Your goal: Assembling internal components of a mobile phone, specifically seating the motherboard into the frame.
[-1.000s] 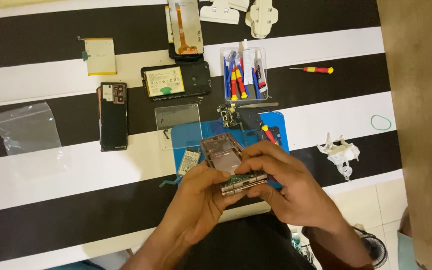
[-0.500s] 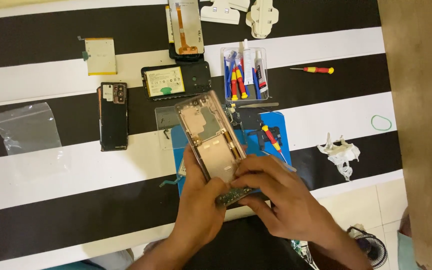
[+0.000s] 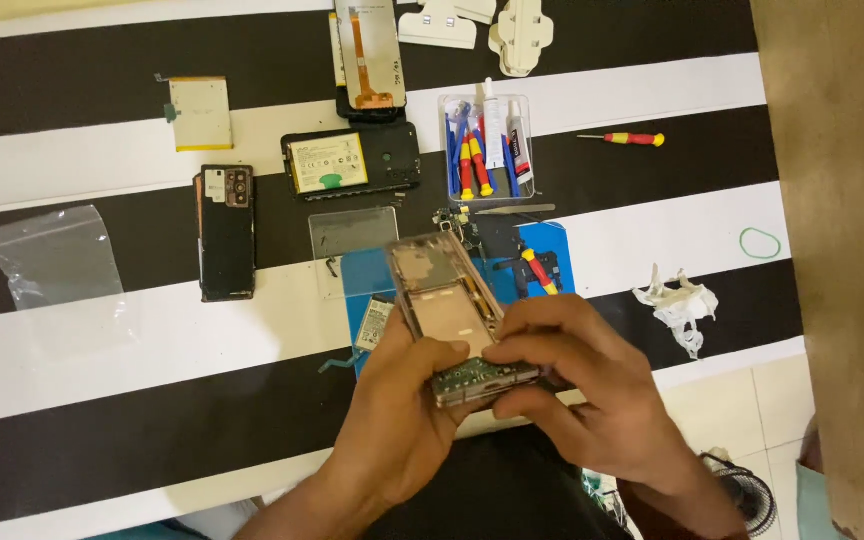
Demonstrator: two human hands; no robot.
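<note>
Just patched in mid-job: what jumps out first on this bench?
Both hands, left hand and right hand, hold an opened phone frame near the table's front edge, above a blue mat. Behind it on the black-and-white striped cloth lie a black phone and a clear tool box.

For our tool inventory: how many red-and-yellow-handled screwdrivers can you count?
4: two in the clear tray, one right of it, one on the blue mat. Others may be hidden.

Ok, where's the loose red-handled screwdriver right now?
In the head view, the red-handled screwdriver lies alone on a white stripe of the striped table, upper right, just right of the clear tool tray and well beyond both hands.
</note>
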